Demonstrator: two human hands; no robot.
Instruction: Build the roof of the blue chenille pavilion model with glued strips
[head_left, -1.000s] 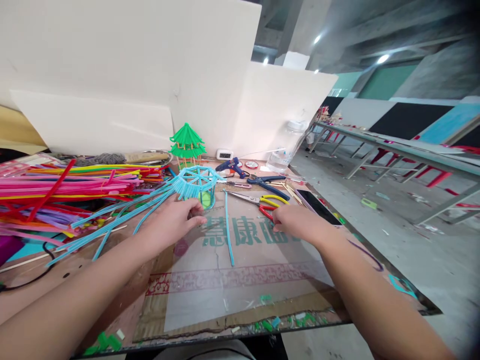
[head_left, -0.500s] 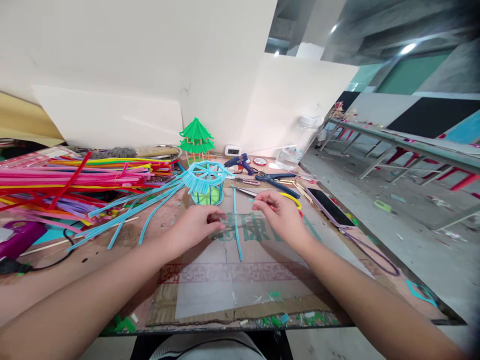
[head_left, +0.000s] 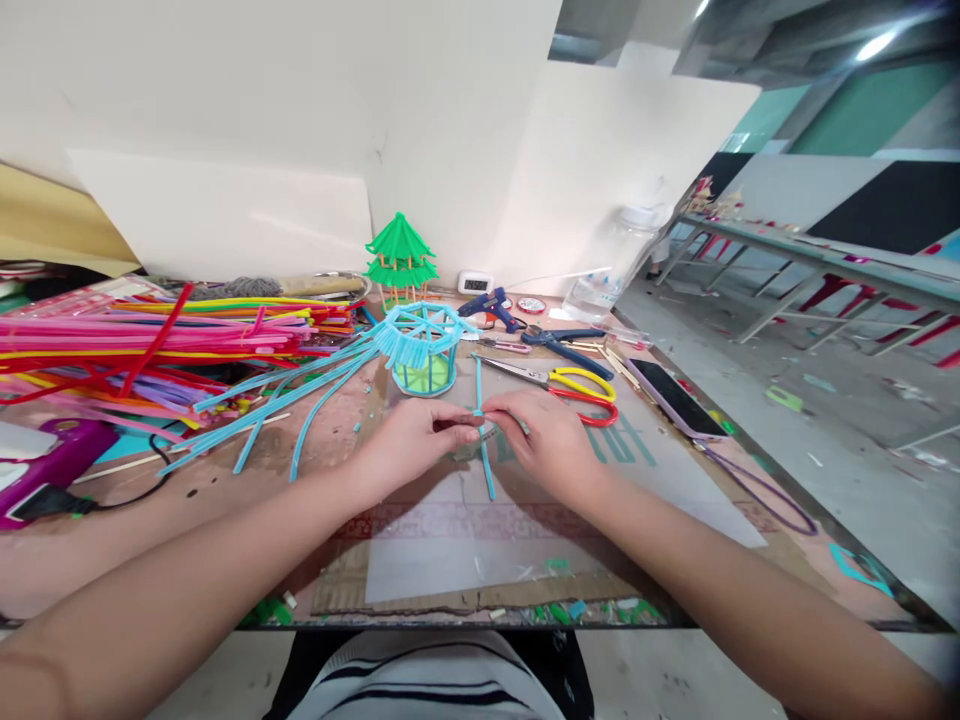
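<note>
My left hand [head_left: 420,435] and my right hand [head_left: 544,438] are closed in pinches, their fingertips almost meeting. A small piece of light-blue pipe cleaner [head_left: 478,412] shows between the fingertips; its ends are hidden by the fingers. Beneath the pinch a longer light-blue pipe cleaner [head_left: 487,475] runs away from me over the translucent sheet [head_left: 427,560]. Just beyond my left hand stands a small light-blue pavilion-like model [head_left: 425,345] with a green base and a partly covered spoked roof. Scissors [head_left: 574,385] with yellow and red handles lie beyond my right hand.
Bundled coloured pipe cleaners [head_left: 150,345] fill the left side, near a purple device [head_left: 56,460] with a black cord. At the back stand a green-roofed model [head_left: 401,255], a glue gun [head_left: 491,308], pliers [head_left: 566,350] and a water bottle [head_left: 611,265]. A phone [head_left: 675,398] lies right.
My hands were apart on either side of the long pipe cleaner; they have come together above it, with the small blue piece between their fingertips. The view has shifted slightly.
</note>
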